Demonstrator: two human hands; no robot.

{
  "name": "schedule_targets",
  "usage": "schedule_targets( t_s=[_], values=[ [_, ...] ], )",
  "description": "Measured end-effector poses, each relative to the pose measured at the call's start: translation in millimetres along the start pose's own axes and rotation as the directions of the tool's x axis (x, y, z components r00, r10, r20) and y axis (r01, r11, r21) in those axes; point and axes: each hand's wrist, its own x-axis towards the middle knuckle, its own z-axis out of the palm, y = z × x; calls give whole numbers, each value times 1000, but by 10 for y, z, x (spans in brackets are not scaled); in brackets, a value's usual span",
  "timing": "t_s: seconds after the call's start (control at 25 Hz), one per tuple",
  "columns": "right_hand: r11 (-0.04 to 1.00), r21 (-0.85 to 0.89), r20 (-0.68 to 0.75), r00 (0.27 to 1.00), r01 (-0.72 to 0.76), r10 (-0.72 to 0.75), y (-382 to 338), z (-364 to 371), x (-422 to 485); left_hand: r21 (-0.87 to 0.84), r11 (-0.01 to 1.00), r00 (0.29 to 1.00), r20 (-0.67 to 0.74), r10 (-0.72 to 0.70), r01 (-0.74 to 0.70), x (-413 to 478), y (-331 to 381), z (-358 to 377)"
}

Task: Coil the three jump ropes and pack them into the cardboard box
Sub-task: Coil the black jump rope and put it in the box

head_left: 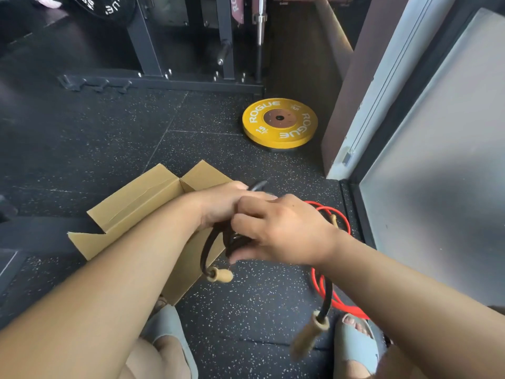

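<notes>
A black jump rope (205, 250) with wooden handles is bunched between both hands above the floor. My left hand (224, 203) grips its loops from the top. My right hand (284, 231) holds the bundle from the right, fingers curled round it. One wooden handle (220, 275) hangs below the bundle; the other handle (308, 335) dangles blurred near my right foot. The open cardboard box (131, 209) lies on the floor under my left forearm. A red jump rope (341, 214) lies loose on the floor to the right, partly hidden by my right arm.
A yellow weight plate (280, 123) lies flat on the dark rubber floor (240, 296) beyond the box. A black rack frame (164, 80) with bolts stands at the back. A wall and frosted panel (437, 160) close off the right side. My sandalled feet (355, 343) are at the bottom.
</notes>
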Motion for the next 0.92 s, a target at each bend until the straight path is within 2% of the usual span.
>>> schedule_targets(
  t_s=[0.08, 0.12, 0.2, 0.28, 0.4, 0.6, 0.68, 0.8, 0.84, 0.92],
  values=[
    [998, 56, -82, 997, 0, 5, 33, -60, 1, -168, 986, 996, 89, -5, 20, -26, -63, 23],
    [997, 80, -117, 993, -22, 31, 49, -108, 15, -199, 980, 994, 108, -2, 23, -31, -100, 33],
    [985, 137, -173, 976, -108, 131, 111, -206, 62, -184, 982, 981, 196, 2, 35, -38, -170, 47],
    [945, 206, -175, 941, -254, 291, 174, -268, 110, -199, 977, 946, 325, -14, 82, -63, -221, 45],
    [845, 290, -64, 872, -449, 486, 265, -267, 74, -291, 955, 896, 436, 80, 57, -36, -269, 22],
    [749, 416, 252, 857, -516, 450, 435, -130, -75, -265, 963, 872, 458, 174, -53, 40, -332, 66],
    [634, 535, 339, 829, -558, 444, 531, -83, -158, -273, 961, 880, 443, 174, -53, 53, -324, 56],
    [341, 728, 390, 768, -595, 508, 695, -79, -289, -325, 939, 884, 398, 246, -115, 54, -280, -47],
    [285, 758, 369, 747, -586, 553, 732, -78, -323, -349, 926, 882, 377, 283, -148, 32, -255, -75],
    [244, 796, 319, 726, -554, 609, 750, -83, -330, -362, 902, 879, 317, 357, -235, 2, -219, -120]
  ],
)
